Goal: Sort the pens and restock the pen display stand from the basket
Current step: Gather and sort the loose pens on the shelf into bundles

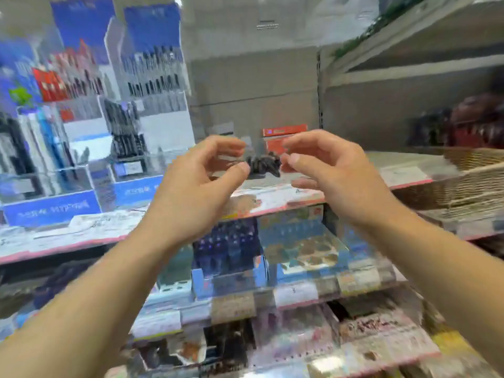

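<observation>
Low in the frame, two bare arms are reaching up from the bottom corners toward the middle. Behind them at the bottom, blurry lower shelves (272,296) are holding flat packs of many colors that are too smeared to name. In the middle of the frame, the left hand (196,181) and the right hand (327,170) are coming together, with fingers curled and thumbs pointing in at each other. Between them a small dark bundle (264,165) is sitting, and it is looking like the ends of pens bunched together, but the blur is making that hard to tell. The left thumb and the right thumb are each touching or nearly touching one side of the bundle, so both hands are seeming to pinch it, though I cannot tell how tight the hold is. Just behind the hands, a shelf with a pink edge (272,205) is running across the frame. On it at the left, the pen display stand (81,148) is standing with blue signs and rows of dark pens. At the right edge, a woven basket (463,175) is resting on the same shelf. Behind the hands, a red box (283,137) is standing. Farther back, a gray wall is filling the top middle.
</observation>
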A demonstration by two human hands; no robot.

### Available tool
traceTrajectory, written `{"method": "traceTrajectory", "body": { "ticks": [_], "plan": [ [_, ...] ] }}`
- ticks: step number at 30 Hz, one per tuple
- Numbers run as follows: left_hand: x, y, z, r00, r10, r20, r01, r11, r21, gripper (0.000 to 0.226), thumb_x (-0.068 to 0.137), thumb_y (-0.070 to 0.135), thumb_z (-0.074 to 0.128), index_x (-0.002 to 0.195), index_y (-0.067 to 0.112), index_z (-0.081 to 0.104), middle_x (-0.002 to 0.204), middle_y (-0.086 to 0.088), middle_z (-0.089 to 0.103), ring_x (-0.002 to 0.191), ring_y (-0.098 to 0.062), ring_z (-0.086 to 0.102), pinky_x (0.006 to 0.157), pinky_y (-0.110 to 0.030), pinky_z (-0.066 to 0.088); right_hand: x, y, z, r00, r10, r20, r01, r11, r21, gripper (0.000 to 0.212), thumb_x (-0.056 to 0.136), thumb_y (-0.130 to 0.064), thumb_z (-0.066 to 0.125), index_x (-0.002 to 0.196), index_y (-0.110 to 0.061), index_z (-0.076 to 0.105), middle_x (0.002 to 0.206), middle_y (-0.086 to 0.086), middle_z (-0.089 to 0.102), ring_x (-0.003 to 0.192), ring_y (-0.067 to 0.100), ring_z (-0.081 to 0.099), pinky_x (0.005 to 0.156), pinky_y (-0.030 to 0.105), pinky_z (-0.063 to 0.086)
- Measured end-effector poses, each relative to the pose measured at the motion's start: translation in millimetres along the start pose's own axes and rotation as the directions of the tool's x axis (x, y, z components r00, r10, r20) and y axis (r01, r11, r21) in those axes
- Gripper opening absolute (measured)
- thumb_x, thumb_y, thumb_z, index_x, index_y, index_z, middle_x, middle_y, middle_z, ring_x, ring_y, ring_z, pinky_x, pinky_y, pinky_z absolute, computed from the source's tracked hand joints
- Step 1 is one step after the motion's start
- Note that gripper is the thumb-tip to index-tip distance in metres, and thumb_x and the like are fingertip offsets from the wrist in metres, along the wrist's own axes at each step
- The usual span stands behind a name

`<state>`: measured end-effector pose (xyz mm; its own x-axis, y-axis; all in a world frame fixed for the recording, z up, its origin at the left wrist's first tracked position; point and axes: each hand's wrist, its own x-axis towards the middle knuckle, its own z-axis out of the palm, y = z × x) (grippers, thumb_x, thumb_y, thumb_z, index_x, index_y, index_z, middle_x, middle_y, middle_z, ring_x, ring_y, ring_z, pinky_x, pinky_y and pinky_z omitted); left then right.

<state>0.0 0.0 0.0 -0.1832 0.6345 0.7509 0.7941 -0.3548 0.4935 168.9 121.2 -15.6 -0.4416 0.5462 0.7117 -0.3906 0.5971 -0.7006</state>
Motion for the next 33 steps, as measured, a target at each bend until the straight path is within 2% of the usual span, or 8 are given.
{"method": "traceTrajectory", "body": {
  "ticks": [5, 10, 18, 22, 25, 28, 30, 33],
  "plan": [
    [85, -30, 16, 0.971, -0.016, 0.237, -0.159, 0.699, 0.697, 0.029, 0.088, 0.016, 0.058, 0.114, 0.022, 0.070, 0.108, 0.006, 0.071, 0.095, -0.016, 0.067, 0.085, -0.019, 0.045, 67, 20, -16, 0.996, 0.086, 0.012, -0.085, 0.993, -0.083, 0.015, 0.095, -0.009, 0.065, 0.099, -0.022, 0.070, 0.095, -0.001, 0.072, 0.087, 0.014, 0.069, 0.082, 0.038, 0.059],
    [134, -62, 20, 0.777, -0.411, 0.477, -0.377, 0.302, 0.876, 0.030, 0.077, 0.014, 0.057, 0.103, 0.017, 0.073, 0.093, -0.005, 0.072, 0.091, -0.029, 0.066, 0.078, -0.038, 0.058, 119, 35, -41, 0.979, 0.102, 0.175, -0.053, 0.963, -0.265, 0.014, 0.096, -0.020, 0.067, 0.106, -0.028, 0.071, 0.097, -0.005, 0.076, 0.087, 0.011, 0.074, 0.068, 0.020, 0.058],
    [149, -75, 24, 0.647, -0.517, 0.560, -0.477, 0.299, 0.826, 0.024, 0.084, 0.022, 0.054, 0.103, 0.027, 0.069, 0.092, 0.004, 0.069, 0.082, -0.021, 0.060, 0.071, -0.031, 0.053, 190, 65, -54, 0.964, 0.153, 0.216, -0.085, 0.951, -0.297, 0.010, 0.095, -0.025, 0.066, 0.102, -0.028, 0.073, 0.096, -0.004, 0.078, 0.091, 0.011, 0.074, 0.075, 0.026, 0.059],
    [158, -63, 21, 0.800, -0.190, 0.569, -0.491, 0.337, 0.803, 0.009, 0.085, 0.037, 0.055, 0.087, 0.035, 0.047, 0.065, 0.007, 0.051, 0.061, -0.018, 0.051, 0.054, -0.033, 0.046, 221, 86, -50, 0.913, 0.303, 0.274, -0.234, 0.937, -0.258, 0.035, 0.101, -0.045, 0.054, 0.097, -0.016, 0.074, 0.083, 0.005, 0.070, 0.071, 0.013, 0.066, 0.056, 0.020, 0.053],
    [181, -54, 42, 0.843, 0.138, 0.519, -0.537, 0.165, 0.827, 0.018, 0.096, 0.038, 0.048, 0.107, 0.039, 0.034, 0.057, 0.008, 0.035, 0.054, -0.026, 0.040, 0.050, -0.032, 0.033, 236, 105, -59, 0.754, 0.513, 0.410, -0.417, 0.857, -0.304, 0.070, 0.095, -0.069, 0.043, 0.102, -0.007, 0.075, 0.085, 0.008, 0.064, 0.071, 0.018, 0.059, 0.062, 0.028, 0.050],
    [208, -51, 81, 0.807, 0.278, 0.521, -0.557, 0.064, 0.828, 0.020, 0.100, 0.033, 0.049, 0.118, 0.035, 0.042, 0.085, 0.000, 0.065, 0.058, -0.029, 0.045, 0.051, -0.033, 0.034, 248, 111, -64, 0.709, 0.491, 0.506, -0.440, 0.869, -0.226, 0.066, 0.093, -0.067, 0.051, 0.112, -0.006, 0.069, 0.094, 0.012, 0.066, 0.081, 0.024, 0.059, 0.076, 0.038, 0.049],
    [225, -53, 103, 0.810, 0.336, 0.481, -0.544, 0.124, 0.830, 0.020, 0.099, 0.034, 0.049, 0.117, 0.032, 0.056, 0.107, 0.003, 0.069, 0.072, -0.033, 0.060, 0.055, -0.036, 0.042, 254, 111, -74, 0.814, 0.433, 0.388, -0.421, 0.899, -0.120, 0.040, 0.092, -0.042, 0.064, 0.111, -0.008, 0.071, 0.090, 0.012, 0.067, 0.078, 0.023, 0.063, 0.069, 0.035, 0.053],
    [240, -52, 128, 0.856, 0.387, 0.343, -0.495, 0.420, 0.760, 0.029, 0.092, 0.039, 0.049, 0.120, 0.036, 0.058, 0.111, 0.010, 0.069, 0.091, -0.025, 0.067, 0.069, -0.041, 0.054, 260, 114, -106, 0.905, 0.390, 0.168, -0.389, 0.920, -0.042, 0.020, 0.095, -0.026, 0.062, 0.095, -0.010, 0.076, 0.082, 0.008, 0.065, 0.063, 0.015, 0.061, 0.052, 0.026, 0.046]
  ]
}}
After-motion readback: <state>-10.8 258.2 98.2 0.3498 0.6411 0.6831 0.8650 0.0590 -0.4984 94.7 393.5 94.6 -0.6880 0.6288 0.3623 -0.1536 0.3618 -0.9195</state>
